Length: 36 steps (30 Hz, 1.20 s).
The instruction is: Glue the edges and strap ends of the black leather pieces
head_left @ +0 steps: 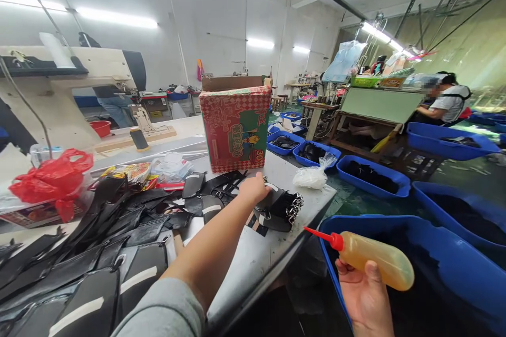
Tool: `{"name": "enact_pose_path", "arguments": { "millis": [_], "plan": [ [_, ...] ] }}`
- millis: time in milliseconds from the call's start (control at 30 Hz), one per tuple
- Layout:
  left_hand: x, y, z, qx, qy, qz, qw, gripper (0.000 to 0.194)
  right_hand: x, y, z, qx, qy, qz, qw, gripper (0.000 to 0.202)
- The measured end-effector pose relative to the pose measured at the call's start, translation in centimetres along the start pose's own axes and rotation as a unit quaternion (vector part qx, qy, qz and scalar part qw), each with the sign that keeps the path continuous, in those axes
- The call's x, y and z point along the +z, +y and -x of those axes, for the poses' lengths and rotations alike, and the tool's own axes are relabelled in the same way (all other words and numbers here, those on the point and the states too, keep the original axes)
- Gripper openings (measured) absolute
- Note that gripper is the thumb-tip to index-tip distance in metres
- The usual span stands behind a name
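My left hand (255,188) reaches across the table to a stack of black strap pieces with metal buckles (279,208), its fingers closed on the stack's far left side. In my right hand (366,292) lies a bottle of yellowish liquid (377,259), its red pointed nozzle aimed left. The bottle is over the edge of a large blue tub. Many black pieces with pale strips (138,268) cover the left part of the table, overlapping each other. A red and green cardboard box (236,129) stands upright just behind the stack.
Beside the box lies a clear plastic bag (310,177). A red plastic bag (57,181) and a sewing machine (67,95) are at the left. Blue tubs (373,175) with dark pieces stand right of the table edge (292,260). A person (448,99) sits at the far right.
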<state>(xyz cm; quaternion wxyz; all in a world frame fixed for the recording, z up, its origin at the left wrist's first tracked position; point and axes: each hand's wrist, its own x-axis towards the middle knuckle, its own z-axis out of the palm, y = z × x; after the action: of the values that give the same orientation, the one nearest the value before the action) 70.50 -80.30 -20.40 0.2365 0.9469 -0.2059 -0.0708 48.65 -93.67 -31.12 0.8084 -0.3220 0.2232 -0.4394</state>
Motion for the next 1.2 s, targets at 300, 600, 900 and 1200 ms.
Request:
{"name": "enact_pose_path", "arguments": {
  "millis": [300, 600, 900, 1200],
  "plan": [
    [-0.7, 0.4, -1.3, 0.012, -0.032, 0.305, 0.952, 0.038, -0.8, 0.2, -0.6, 0.038, 0.008, -0.014, 0.999, 0.055],
    [-8.3, -8.1, -0.1, -0.037, 0.063, 0.434, 0.898, 0.045, -0.7, 0.3, -0.7, 0.054, -0.002, -0.011, 0.998, 0.054],
    [-7.3, -10.6, 0.5, -0.077, 0.086, 0.444, 0.888, 0.05, -0.3, 0.3, -0.4, 0.104, -0.014, -0.03, 0.994, 0.05],
    [-4.5, -5.1, -2.4, -0.004, 0.043, 0.466, 0.884, 0.052, -2.3, -0.2, -1.2, 0.032, -0.008, 0.0, 0.999, 0.041]
  ]
}}
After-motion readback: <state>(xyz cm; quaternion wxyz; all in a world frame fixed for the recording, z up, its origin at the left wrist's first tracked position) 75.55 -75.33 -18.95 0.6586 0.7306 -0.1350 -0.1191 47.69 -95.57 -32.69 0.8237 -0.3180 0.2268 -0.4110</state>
